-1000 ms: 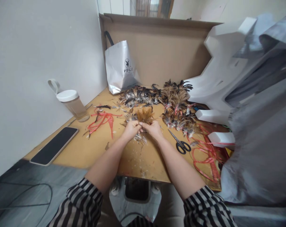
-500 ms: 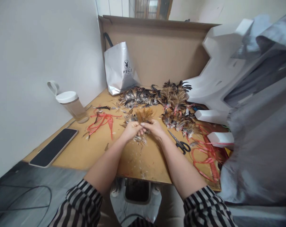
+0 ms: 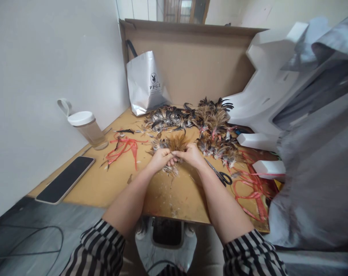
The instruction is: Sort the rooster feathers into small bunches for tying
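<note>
A bunch of golden-brown feathers (image 3: 179, 142) fans upward from between my two hands, over the middle of the table. My left hand (image 3: 161, 158) is closed on its base, fingers curled. Close against it, my right hand (image 3: 191, 155) pinches the same bunch, thumb near the left thumb. The feather stems are hidden by my fingers. Loose greyish feathers (image 3: 158, 143) lie behind and under my hands. Just right of my right wrist lies a pair of black-handled scissors (image 3: 224, 177), partly covered by the forearm.
Dark feathers (image 3: 169, 118) and tied feather bundles (image 3: 211, 119) lie at the back. Red plastic strips lie left (image 3: 125, 149) and right (image 3: 257, 199). A phone (image 3: 66, 180), lidded cup (image 3: 89, 130) and silver bag (image 3: 145, 82) stand or lie leftward. White foam (image 3: 266, 76) borders the right.
My right hand has shifted slightly right, and its forearm now covers more of the scissors. The feather bunch has spread wider and leans a little right. My left hand stays nearly in place.
</note>
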`<action>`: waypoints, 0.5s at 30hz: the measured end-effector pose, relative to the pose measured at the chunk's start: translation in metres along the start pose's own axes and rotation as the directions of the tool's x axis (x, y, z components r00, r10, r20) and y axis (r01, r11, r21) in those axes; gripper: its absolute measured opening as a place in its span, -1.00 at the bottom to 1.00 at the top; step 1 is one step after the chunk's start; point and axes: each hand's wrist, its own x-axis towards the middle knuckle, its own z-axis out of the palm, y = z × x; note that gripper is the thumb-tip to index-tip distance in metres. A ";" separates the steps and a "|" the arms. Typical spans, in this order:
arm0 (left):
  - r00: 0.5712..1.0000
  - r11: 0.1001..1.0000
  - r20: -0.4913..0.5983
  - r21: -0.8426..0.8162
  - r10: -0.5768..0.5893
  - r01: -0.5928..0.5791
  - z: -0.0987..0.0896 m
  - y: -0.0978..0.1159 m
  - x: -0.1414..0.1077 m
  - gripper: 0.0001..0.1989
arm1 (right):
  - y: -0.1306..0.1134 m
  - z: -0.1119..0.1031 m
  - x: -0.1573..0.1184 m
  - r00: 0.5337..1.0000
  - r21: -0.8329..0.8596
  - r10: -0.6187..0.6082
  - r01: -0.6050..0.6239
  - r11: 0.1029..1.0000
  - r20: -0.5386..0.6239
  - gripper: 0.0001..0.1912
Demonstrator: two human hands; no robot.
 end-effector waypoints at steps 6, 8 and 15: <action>0.999 0.998 0.034 0.060 -0.012 0.010 -0.001 -0.005 0.002 -0.80 | 0.003 0.004 0.000 0.999 0.001 0.033 -0.033 0.999 0.021 -0.78; 0.999 0.999 0.048 0.053 -0.012 0.009 0.000 -0.006 0.002 -0.81 | 0.002 0.005 0.000 1.000 0.002 0.021 -0.021 1.000 0.005 -0.79; 0.998 0.998 0.008 0.023 0.055 -0.055 0.002 -0.004 0.002 -0.89 | -0.003 0.004 -0.001 0.997 -0.068 0.016 -0.022 0.997 -0.082 -0.80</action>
